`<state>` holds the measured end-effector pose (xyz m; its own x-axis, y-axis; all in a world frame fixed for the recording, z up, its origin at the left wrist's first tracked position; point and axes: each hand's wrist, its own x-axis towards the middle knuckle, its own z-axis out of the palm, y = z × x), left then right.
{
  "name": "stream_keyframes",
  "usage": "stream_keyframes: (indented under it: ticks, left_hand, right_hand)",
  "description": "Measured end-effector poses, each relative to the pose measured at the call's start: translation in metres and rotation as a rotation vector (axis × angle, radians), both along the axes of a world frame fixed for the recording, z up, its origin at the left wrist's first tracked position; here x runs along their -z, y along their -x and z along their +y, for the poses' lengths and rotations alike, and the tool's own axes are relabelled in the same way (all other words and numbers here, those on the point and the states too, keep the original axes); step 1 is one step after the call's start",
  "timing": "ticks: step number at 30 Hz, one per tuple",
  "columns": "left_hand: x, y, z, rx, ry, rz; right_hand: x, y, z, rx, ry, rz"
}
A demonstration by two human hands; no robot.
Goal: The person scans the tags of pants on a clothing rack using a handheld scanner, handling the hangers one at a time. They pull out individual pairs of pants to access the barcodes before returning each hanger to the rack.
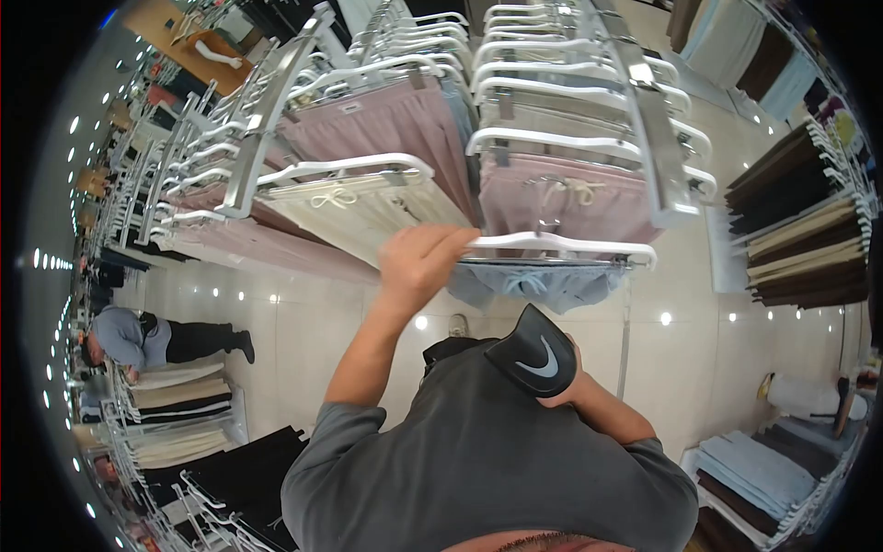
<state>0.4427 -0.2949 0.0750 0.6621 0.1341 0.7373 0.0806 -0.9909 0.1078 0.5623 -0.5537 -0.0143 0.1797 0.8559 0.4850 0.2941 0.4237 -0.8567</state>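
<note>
My left hand [420,264] is closed on the left end of a white hanger [561,242], in front of the rack. Light blue shorts [538,283] with a drawstring hang from it. Beside that hand, cream trousers [363,207] with a tied cord hang on another white hanger. Close to my chest, my right hand [563,396] is wrapped behind a black curved piece [529,354] with a grey swoosh mark, which hides most of its fingers. Pink bottoms [570,191] hang just behind the blue shorts.
A metal rack arm [651,138] runs along the right of the hanging rows, another rack arm [276,120] along the left. Dark and tan trousers [800,235] hang at the far right. A person [138,339] stands by a rack at left; folded jeans [754,469] lie lower right.
</note>
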Motion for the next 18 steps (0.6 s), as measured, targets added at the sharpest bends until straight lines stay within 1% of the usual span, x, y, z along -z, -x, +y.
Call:
stream_keyframes:
  ticks: [2,3,5,8,9,11,13,14,16,18]
  left_hand:
    - [-0.007,0.029,0.025,-0.073,-0.033,-0.061]
    - [-0.012,0.044,0.038,-0.087,-0.035,-0.067]
    - [-0.020,0.074,0.064,-0.184,-0.093,-0.080]
    - [-0.033,0.106,0.098,-0.253,-0.139,-0.120]
    - [-0.037,0.116,0.107,-0.258,-0.136,-0.126]
    - [-0.043,0.132,0.124,-0.268,-0.148,-0.133]
    - [-0.044,0.146,0.138,-0.274,-0.178,-0.158]
    - [-0.046,0.154,0.144,-0.302,-0.193,-0.126]
    - [-0.046,0.167,0.156,-0.331,-0.205,-0.099]
    - [-0.046,0.175,0.169,-0.300,-0.238,-0.138]
  right_hand:
    - [0.001,0.010,0.013,-0.028,-0.002,-0.042]
    - [0.006,0.016,0.020,-0.046,0.001,-0.067]
    - [0.006,0.030,0.033,-0.076,0.005,-0.097]
    - [-0.001,0.049,0.054,-0.071,0.019,0.035]
    - [-0.001,0.054,0.063,-0.175,-0.034,0.086]
    - [-0.003,0.066,0.074,-0.278,-0.081,0.132]
    - [-0.018,0.082,0.084,-0.196,0.034,0.214]
    - [-0.020,0.089,0.089,-0.168,0.073,0.240]
    - [-0.019,0.099,0.097,-0.118,0.105,0.208]
    - [-0.020,0.109,0.107,-0.105,0.119,0.155]
